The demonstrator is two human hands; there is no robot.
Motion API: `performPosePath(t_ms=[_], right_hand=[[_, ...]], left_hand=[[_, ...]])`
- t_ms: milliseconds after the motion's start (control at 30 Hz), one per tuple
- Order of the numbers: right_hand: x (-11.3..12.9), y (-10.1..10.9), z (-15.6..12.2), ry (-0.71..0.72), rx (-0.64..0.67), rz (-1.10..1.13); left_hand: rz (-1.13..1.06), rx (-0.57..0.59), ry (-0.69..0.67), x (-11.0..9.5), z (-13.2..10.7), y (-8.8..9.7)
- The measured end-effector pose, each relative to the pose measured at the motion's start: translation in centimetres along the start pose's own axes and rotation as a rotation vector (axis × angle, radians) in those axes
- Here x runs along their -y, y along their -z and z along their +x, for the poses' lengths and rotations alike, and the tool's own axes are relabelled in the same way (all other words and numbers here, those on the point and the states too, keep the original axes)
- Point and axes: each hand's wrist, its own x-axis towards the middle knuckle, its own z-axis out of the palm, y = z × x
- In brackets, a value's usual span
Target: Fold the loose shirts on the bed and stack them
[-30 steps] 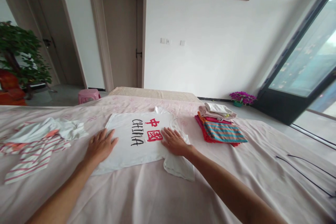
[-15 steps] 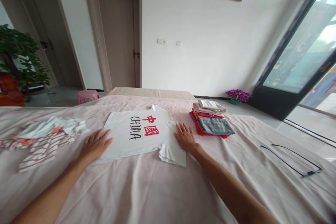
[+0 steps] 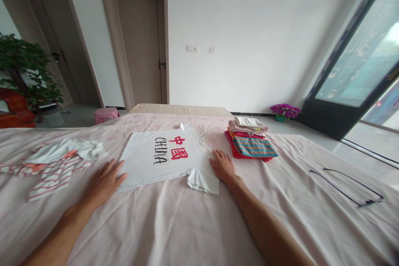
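Observation:
A white T-shirt with black "CHINA" lettering and red characters lies spread flat on the pink bedsheet. My left hand rests flat, fingers apart, at the shirt's left hem edge. My right hand lies flat with fingers stretched out on the shirt's right side, beside the collar and above the near sleeve. Neither hand holds anything.
A pile of unfolded white and pink-striped clothes lies at the left. A stack of folded clothes sits right of the shirt. A black cable lies on the sheet at far right. Beyond the bed are a door, a pink stool and glass doors.
My right hand slid from the printed middle of the shirt out to its right edge, and my left hand drew back to the left hem. The shirt now lies flatter.

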Motion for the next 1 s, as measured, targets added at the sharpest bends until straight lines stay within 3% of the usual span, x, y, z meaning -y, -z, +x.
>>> performPosePath(t_ms=[100, 167, 333, 467, 567, 733, 867, 1000], right_hand=[[-0.6, 0.4, -0.1, 0.029, -0.044, 0.087], [-1.0, 0.6, -0.1, 0.061, -0.092, 0.157], [-1.5, 1.0, 0.0, 0.132, -0.112, 0.357], [-2.2, 1.6, 0.3, 0.191, 0.183, 0.628], [-3.1, 2.7, 0.5, 0.243, 0.446, 0.75], [-3.7, 5.0, 0.3, 0.425, 0.662, 0.599], [-2.9, 6.1, 0.0, 0.563, 0.669, 0.401], [-2.0, 6.5, -0.4, 0.608, 0.627, 0.273]], left_hand=[[-0.128, -0.108, -0.089, -0.1, 0.3, 1.7], [-0.241, -0.118, -0.139, 0.0, 0.4, 2.9], [-0.457, 0.088, -0.129, 0.5, 0.2, 4.1], [-0.522, 0.313, -0.142, 1.5, 0.1, 3.8], [-0.542, 0.404, -0.185, 2.3, 0.1, 3.7], [-0.521, 0.399, -0.226, 2.9, -0.1, 3.6], [-0.497, 0.384, -0.238, 2.8, -0.3, 3.4], [-0.49, 0.359, -0.206, 2.4, -0.2, 3.6]])
